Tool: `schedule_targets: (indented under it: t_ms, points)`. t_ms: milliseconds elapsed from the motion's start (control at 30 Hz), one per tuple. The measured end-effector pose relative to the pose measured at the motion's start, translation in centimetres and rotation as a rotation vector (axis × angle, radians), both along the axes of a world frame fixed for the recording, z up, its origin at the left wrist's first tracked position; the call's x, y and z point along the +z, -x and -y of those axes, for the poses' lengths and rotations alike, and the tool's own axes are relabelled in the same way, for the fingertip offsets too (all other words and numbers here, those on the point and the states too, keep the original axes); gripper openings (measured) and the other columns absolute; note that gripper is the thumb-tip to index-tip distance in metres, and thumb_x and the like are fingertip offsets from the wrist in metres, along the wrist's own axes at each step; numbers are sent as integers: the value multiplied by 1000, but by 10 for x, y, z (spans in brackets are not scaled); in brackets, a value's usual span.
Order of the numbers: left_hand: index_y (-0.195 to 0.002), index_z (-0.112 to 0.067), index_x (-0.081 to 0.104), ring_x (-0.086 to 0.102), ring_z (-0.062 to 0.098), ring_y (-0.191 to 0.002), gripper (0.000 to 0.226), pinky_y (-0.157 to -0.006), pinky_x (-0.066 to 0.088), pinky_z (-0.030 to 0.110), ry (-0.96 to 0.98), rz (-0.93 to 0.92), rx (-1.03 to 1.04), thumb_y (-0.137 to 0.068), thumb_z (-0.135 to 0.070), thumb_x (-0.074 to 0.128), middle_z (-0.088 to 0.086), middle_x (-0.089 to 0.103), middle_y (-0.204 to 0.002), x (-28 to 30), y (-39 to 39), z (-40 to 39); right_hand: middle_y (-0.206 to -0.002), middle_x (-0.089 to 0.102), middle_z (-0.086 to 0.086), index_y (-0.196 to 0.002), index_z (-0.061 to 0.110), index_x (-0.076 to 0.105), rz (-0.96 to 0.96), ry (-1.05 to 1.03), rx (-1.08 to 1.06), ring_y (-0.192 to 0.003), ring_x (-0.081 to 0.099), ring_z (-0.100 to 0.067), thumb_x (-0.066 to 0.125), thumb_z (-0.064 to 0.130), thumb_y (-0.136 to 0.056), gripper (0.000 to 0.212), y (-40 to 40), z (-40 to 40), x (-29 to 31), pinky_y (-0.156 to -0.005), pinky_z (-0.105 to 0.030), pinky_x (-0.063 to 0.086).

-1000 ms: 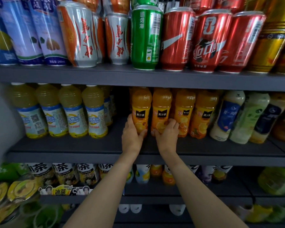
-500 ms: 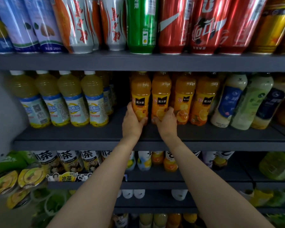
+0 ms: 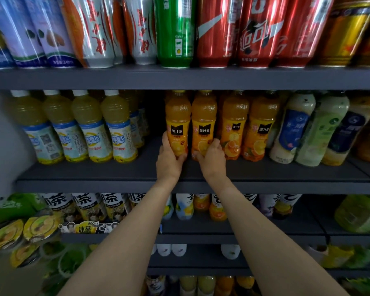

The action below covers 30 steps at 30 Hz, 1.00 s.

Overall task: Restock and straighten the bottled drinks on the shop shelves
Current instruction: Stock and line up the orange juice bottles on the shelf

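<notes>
Several orange juice bottles stand in a row on the dark middle shelf [image 3: 115, 174]. My left hand [image 3: 169, 161] grips the base of the leftmost orange bottle [image 3: 177, 122], thumb on its left side. Beside it, my right hand [image 3: 212, 160] grips the base of the second orange bottle [image 3: 203, 124]. Both bottles stand upright, side by side and touching. Two more orange bottles [image 3: 235, 127] stand just right of my right hand.
Yellow lemon drink bottles [image 3: 88, 129] fill the shelf's left side, with a gap between them and the orange row. Pale milky bottles [image 3: 293, 129] stand at the right. Cans [image 3: 173, 33] line the shelf above. Lower shelves hold tea bottles [image 3: 88, 205] and bowl packs [image 3: 6, 236].
The camera has moved closer and tilted down a little. Both hands have stayed on the two orange bottles' bases; the bottles now stand a bit nearer the shelf front.
</notes>
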State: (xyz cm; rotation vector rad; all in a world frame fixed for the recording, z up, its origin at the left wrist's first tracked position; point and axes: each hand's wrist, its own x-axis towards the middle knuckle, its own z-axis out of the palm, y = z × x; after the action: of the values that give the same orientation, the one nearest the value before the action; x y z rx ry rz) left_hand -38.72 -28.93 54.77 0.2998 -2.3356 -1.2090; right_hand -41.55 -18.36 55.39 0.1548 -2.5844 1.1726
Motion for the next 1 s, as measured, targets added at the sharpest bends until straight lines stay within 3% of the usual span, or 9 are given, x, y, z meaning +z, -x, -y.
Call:
schedule_targets:
  t_ms: [100,200,267,400,467,633,1000]
  points:
    - [-146,-17,18,42,31,-124,80,-99,36,43,29,-47,79,-83,-16,66,15,39,-137,1,-7,-6,-128,47,-19,-124,-1,37,-17,27,22,-118,46,-34,66,21,-84,54,-2,-8,2,-95,-40,41]
    - [-134,-7,38,44,30,-118,60,-97,41,41,209,-335,182,-82,-13,66,17,42,-129,1,-19,-21,-119,49,-18,-120,-3,45,-345,76,-93,-112,49,-30,65,17,-85,45,-10,-28,7,-93,-36,44]
    - [-126,-5,45,49,26,-114,48,-94,45,38,298,-417,77,-83,-10,64,14,48,-121,-3,-22,-37,-118,48,-19,-121,-4,45,-446,119,-183,-111,47,-30,65,12,-84,45,-10,-42,9,-93,-34,43]
    - [-134,-7,37,45,23,-122,56,-100,39,33,129,-207,-24,-86,-18,63,10,48,-129,-7,-6,-62,-131,44,-22,-134,-5,32,-189,85,-182,-125,39,-35,63,16,-86,61,0,-56,6,-104,-40,36]
    - [-133,-9,37,45,23,-122,55,-99,38,33,55,-158,-13,-86,-19,64,9,49,-130,-5,4,-66,-130,46,-22,-133,-5,33,-171,4,-177,-123,40,-36,62,19,-87,60,4,-56,3,-103,-41,36]
    - [-132,-6,36,46,29,-119,53,-96,38,35,131,-51,82,-87,-17,62,15,48,-127,3,17,-67,-128,40,-19,-125,-1,39,-98,-85,-234,-121,36,-33,62,25,-87,51,14,-56,10,-100,-34,30]
    - [-135,-5,33,42,29,-122,58,-98,37,35,160,-79,108,-86,-17,63,16,44,-130,-1,17,-67,-129,39,-21,-125,-2,40,-99,-42,-179,-121,37,-34,65,22,-85,53,16,-58,11,-99,-37,34]
